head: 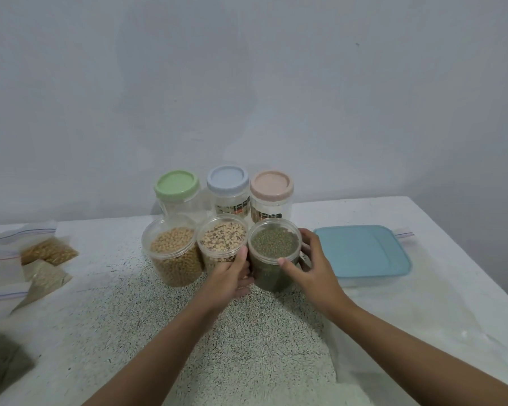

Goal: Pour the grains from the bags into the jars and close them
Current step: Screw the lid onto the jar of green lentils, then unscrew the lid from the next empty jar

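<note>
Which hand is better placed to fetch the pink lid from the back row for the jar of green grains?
Probably the right hand: it sits on the right side of the green-grain jar, nearest the pink lid just behind. The left hand is wedged between two jars and can steady this one.

a flat container with a blue lid (361, 253) sits on the speckled white table (106, 303), before a plain grey wall (247, 83).

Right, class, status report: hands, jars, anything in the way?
Left hand and right hand grip green-bean jar. Full, lid off. Speckled-bean jar tight alongside; pink-lidded jar just behind.
</note>
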### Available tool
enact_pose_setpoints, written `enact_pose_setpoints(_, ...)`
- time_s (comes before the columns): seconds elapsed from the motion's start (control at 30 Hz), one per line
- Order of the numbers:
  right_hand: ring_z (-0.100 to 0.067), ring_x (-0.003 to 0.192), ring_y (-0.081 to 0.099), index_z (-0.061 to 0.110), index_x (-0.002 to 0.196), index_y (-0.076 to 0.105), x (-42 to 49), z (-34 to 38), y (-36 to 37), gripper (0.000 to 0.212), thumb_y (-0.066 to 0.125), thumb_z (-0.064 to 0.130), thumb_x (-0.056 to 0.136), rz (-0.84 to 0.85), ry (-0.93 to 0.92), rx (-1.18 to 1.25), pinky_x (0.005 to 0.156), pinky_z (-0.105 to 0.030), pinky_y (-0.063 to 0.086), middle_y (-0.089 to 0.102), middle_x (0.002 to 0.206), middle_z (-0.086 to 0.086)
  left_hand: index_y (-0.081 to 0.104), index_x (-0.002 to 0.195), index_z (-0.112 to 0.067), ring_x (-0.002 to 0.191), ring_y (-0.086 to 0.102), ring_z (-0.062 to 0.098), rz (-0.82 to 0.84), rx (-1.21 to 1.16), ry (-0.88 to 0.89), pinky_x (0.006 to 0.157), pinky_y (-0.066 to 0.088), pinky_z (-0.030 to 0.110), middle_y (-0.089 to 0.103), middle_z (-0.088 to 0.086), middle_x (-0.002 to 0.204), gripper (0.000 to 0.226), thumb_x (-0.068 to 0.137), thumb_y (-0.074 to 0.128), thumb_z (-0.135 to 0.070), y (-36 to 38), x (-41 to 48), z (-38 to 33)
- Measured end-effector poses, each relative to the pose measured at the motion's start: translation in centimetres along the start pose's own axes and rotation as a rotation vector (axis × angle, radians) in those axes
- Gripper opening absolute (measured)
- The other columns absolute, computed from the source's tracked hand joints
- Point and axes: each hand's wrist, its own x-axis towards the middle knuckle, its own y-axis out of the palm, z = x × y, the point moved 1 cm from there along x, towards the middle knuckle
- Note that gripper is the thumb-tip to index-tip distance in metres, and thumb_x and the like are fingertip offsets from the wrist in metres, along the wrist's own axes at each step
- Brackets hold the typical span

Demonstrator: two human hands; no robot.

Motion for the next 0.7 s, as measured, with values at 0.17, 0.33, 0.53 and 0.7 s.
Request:
enact_pose_setpoints(0.17, 0.02, 0.117, 0.049, 0.049, 0.125, 0.04, 1.1, 0.2, 0.0, 0.055, 0.075, 0.025, 0.091, 0.026, 0.025, 0.001, 0.087, -0.003, 0.045, 0.052, 0.136, 0.017, 0.043, 0.15, -0.006, 0.118, 0.064, 0.018, -0.007, -0.021, 0.007, 0.092, 0.058, 0.032, 0.053, 0.012, 0.149, 0.088, 0.09, 0.038, -0.07, -0.1, 0.6, -0.2)
enact_pose_setpoints(0.33, 0.012, 0.121, 0.049, 0.037, 0.134, 0.042, 2.0, 0.1, -0.5, 0.059, 0.077, 0.023, 0.089, 0.035, 0.047, 0.018, 0.089, -0.004, 0.044, 0.053, 0.135, 0.016, 0.041, 0.151, -0.008, 0.115, 0.065, 0.015, 0.02, -0.001, 0.009, 0.089, 0.059, 0.031, 0.053, 0.011, 0.149, 0.087, 0.091, 0.036, -0.071, -0.1, 0.9, -0.4)
enact_pose_setpoints(0.53, -0.001, 0.119, 0.052, 0.031, 0.135, 0.043, 2.6, 1.0, -1.3, 0.067, 0.084, 0.03, 0.082, 0.014, 0.089, -0.021, 0.09, -0.016, 0.045, 0.052, 0.13, 0.017, 0.046, 0.147, -0.005, 0.109, 0.069, 0.014, 0.057, 0.06, 0.021, 0.087, 0.06, 0.031, 0.059, 0.009, 0.142, 0.083, 0.093, 0.037, -0.068, -0.7, 0.0, -2.1)
enact_pose_setpoints(0.7, -0.011, 0.127, 0.05, 0.028, 0.138, 0.044, 4.4, 3.0, -1.0, 0.069, 0.077, 0.05, 0.081, -0.142, 0.028, -0.015, 0.1, -0.027, 0.044, 0.049, 0.139, 0.005, 0.069, 0.117, -0.011, 0.087, 0.075, 0.017, 0.015, 0.182, 0.21, 0.083, 0.062, 0.036, 0.077, 0.003, 0.1, 0.036, 0.101, 0.049, -0.037, -2.0, -2.0, -5.0)
